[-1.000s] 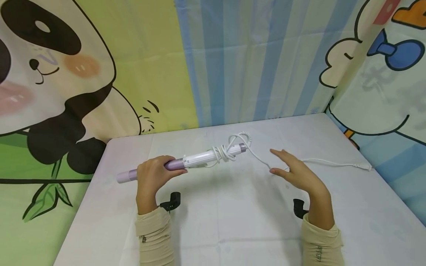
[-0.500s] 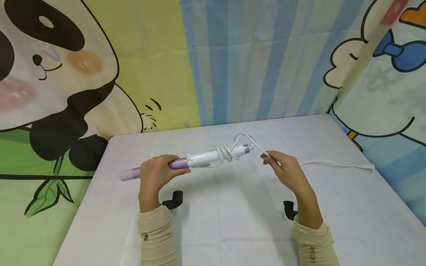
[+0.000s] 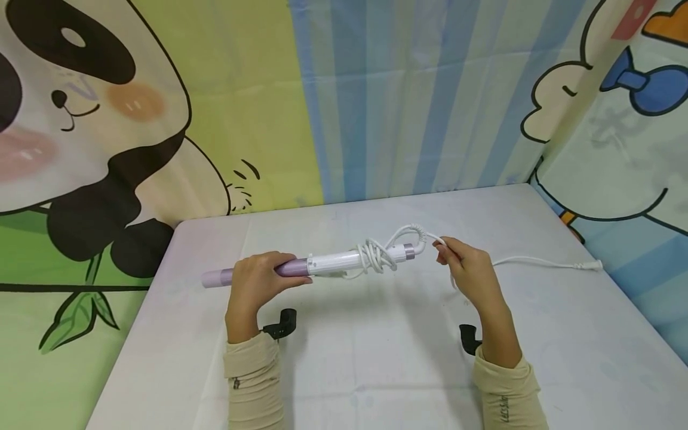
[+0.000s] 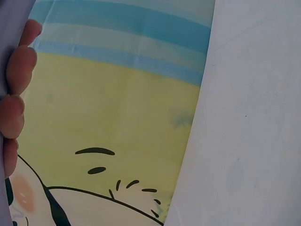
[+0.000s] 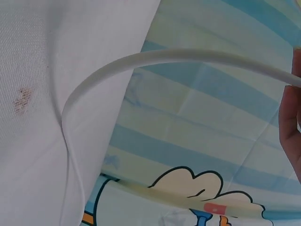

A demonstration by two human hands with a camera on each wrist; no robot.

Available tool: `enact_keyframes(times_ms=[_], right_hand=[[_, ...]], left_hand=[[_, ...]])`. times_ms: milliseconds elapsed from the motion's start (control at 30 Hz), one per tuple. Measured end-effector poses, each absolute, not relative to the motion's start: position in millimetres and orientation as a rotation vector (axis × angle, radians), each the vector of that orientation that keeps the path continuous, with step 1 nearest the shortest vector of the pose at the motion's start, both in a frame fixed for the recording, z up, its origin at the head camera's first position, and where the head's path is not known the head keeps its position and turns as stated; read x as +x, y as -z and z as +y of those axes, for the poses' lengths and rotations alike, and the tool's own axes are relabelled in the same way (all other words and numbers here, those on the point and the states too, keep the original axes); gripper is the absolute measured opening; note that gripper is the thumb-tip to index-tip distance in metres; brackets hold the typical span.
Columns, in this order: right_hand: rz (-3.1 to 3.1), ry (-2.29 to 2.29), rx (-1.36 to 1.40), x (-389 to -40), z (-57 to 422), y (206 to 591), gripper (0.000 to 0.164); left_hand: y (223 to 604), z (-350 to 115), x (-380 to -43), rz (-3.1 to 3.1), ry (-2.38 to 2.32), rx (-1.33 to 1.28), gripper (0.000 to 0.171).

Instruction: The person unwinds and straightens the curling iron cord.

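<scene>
A slim lavender-and-white curling iron [image 3: 335, 261] is held over the table, its right end slightly higher. My left hand [image 3: 255, 286] grips its lavender section; in the left wrist view the curled fingertips [image 4: 21, 70] show along the left edge. White cord [image 3: 376, 255] is wound in several turns around the white section near the right end, then loops out from the tip. My right hand [image 3: 473, 269] pinches this cord between thumb and fingers, just right of the iron's end. In the right wrist view, the cord [image 5: 183, 55] arcs from the fingers [image 5: 290, 117] down toward the table.
The rest of the cord trails right to its plug [image 3: 588, 266], near the right edge of the white-covered table [image 3: 376, 358]. Printed curtains [image 3: 387, 107] with a panda and blue stripes stand behind the table and at its sides. A black wrist mount [image 3: 282, 323] juts from the left wrist.
My right hand, at first open beside the cord, has moved left and taken hold of it. The curling iron has shifted slightly right, its right end lower than before.
</scene>
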State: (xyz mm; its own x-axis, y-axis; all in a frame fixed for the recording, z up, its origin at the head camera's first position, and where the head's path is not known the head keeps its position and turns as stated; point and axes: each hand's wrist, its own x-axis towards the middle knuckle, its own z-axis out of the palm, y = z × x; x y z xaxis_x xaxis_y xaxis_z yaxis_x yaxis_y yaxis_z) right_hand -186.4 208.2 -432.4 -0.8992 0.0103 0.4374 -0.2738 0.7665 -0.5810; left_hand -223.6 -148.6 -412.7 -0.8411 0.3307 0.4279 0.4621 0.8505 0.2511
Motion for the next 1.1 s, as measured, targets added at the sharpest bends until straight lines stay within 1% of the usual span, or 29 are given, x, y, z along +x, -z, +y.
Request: enact_keyframes(times_ms=[233,367,500,833,1100], right_hand=[[-2.736,-0.899,0.29,-183.6,209.3,430.0,0.015],[-2.806,-0.93,0.412,-181.2,209.0,427.8,0.018],[-2.819,-0.956,0.527,-179.8,208.1,425.7,0.016],[-2.706,-1.154,0.743,-176.4,208.5,421.4,0.016],[-2.558,-1.169,0.83,-175.7,208.1,419.0,0.016]], left_hand=[[411.4,-147.6,-225.0,-2.6,0.481,-0.512,0.044],[411.7,-147.9,-225.6,-2.608,0.482,-0.476,0.042],[411.4,-147.4,-226.1,-2.612,0.48,-0.46,0.043],[413.3,-144.4,-227.5,-2.681,0.41,-0.466,0.046],[413.6,-140.3,-226.8,-2.658,0.416,-0.532,0.042]])
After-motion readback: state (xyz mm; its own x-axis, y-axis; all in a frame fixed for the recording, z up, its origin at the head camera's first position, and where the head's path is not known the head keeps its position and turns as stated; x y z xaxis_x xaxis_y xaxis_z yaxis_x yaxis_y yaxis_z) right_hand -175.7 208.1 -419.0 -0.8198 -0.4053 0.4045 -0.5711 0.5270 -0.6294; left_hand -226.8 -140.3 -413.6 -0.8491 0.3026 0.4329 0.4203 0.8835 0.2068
